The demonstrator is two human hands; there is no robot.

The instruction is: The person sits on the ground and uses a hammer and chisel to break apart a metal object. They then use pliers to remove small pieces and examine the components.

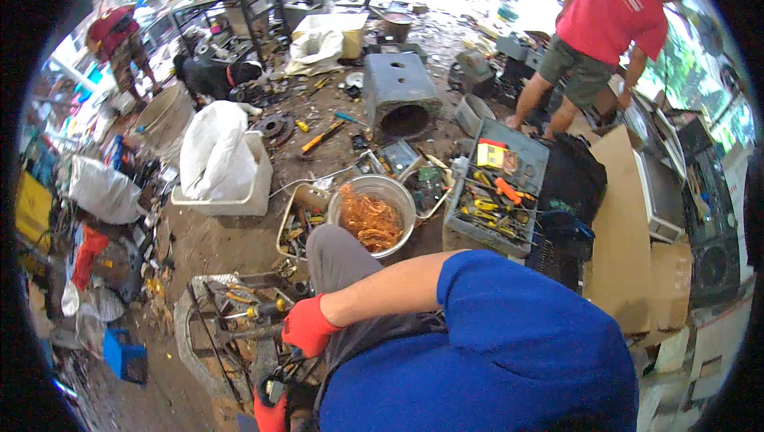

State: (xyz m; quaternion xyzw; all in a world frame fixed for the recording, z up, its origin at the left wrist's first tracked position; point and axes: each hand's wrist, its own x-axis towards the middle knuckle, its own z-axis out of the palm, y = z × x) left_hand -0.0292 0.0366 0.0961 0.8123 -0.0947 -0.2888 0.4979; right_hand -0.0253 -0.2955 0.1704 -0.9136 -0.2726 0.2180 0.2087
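Observation:
My right hand, in a red glove, is closed on a hand tool with a bit of blue at its grip; its exact kind is mostly hidden. Just below, my left hand, also red-gloved, is closed around a small grey metal part with dark pieces beside it. Both hands are over the near edge of a low, worn work stand. On that stand lie a screwdriver with a yellow and black handle and several bars and tools. My knee is right beside them.
A bucket of copper wire stands beyond my knee. Right of it is an open grey toolbox full of tools. A white tub holds a sack. One person bends at back right, another at back left, near a black dog.

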